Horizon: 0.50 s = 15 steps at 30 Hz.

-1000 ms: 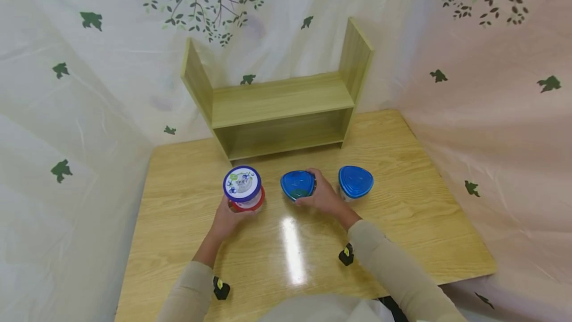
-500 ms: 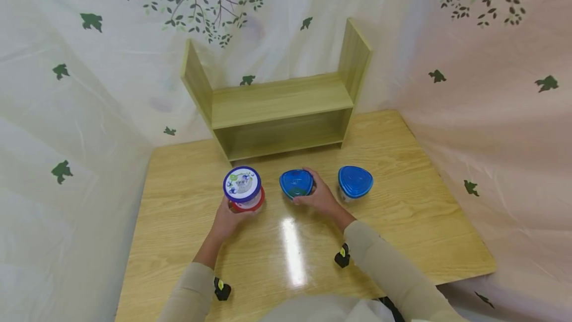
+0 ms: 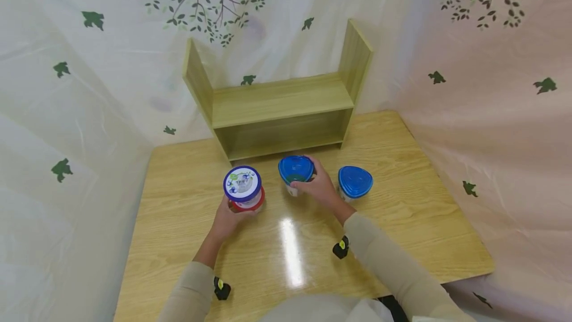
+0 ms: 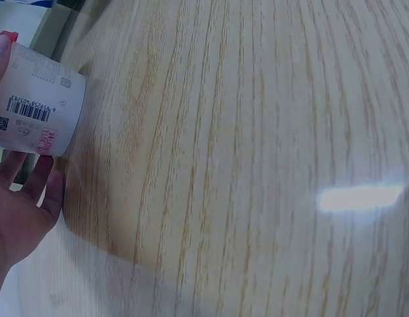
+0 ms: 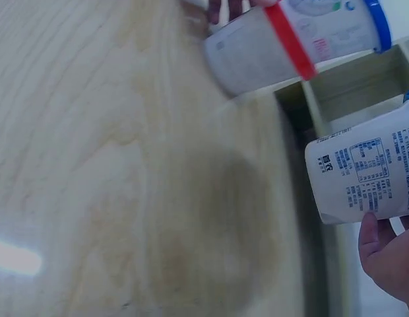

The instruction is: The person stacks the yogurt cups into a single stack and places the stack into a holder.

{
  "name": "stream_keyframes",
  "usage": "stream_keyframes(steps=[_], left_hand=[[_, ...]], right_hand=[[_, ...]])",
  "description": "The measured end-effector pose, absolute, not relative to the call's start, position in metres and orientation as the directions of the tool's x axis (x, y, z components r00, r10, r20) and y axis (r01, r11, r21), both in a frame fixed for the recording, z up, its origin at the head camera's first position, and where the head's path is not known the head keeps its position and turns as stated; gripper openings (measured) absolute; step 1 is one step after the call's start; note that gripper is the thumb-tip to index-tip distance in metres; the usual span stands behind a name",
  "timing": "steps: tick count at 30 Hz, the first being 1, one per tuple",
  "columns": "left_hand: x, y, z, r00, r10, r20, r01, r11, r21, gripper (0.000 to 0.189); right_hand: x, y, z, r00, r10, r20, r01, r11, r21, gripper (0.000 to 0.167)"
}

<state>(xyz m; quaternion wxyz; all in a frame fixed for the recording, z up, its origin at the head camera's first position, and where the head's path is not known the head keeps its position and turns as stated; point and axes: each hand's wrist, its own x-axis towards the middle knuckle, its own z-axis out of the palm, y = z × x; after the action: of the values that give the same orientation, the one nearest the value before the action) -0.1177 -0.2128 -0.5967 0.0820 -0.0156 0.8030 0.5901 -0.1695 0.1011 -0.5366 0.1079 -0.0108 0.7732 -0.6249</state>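
My left hand (image 3: 227, 220) grips a round tub with a red lid (image 3: 251, 206), which stands on the table. On top of it sits another round tub with a blue-rimmed, printed lid (image 3: 242, 184). In the left wrist view, a barcode shows on the lower tub's pale side (image 4: 43, 99). My right hand (image 3: 322, 188) holds a rounded-triangular tub with a blue lid (image 3: 296, 166), thumb on the near side. Its white, blue-printed wall (image 5: 366, 168) appears tilted and raised off the table in the right wrist view. A similar blue-lidded tub (image 3: 355, 182) stands right of that hand.
A two-level wooden shelf (image 3: 281, 101) stands at the back of the wooden table (image 3: 402, 222), close behind the tubs. Patterned cloth (image 3: 473, 128) hangs behind and on both sides. Black wrist devices (image 3: 341, 247) sit at both cuffs.
My right hand has lifted its blue-lidded tub and moved it slightly away, toward the shelf, so more of its side shows. My left hand and the stacked tubs have stayed put.
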Motion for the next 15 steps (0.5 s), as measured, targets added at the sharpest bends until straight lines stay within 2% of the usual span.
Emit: stream_keyframes(steps=[15], left_hand=[[-0.119,-0.213,-0.597,-0.985,0.073,-0.153,-0.124,0.302,0.945,0.111]], right_hand=[[-0.172,0.072,-0.46,-0.979,-0.2,0.041,-0.075,0.166,-0.983,0.087]])
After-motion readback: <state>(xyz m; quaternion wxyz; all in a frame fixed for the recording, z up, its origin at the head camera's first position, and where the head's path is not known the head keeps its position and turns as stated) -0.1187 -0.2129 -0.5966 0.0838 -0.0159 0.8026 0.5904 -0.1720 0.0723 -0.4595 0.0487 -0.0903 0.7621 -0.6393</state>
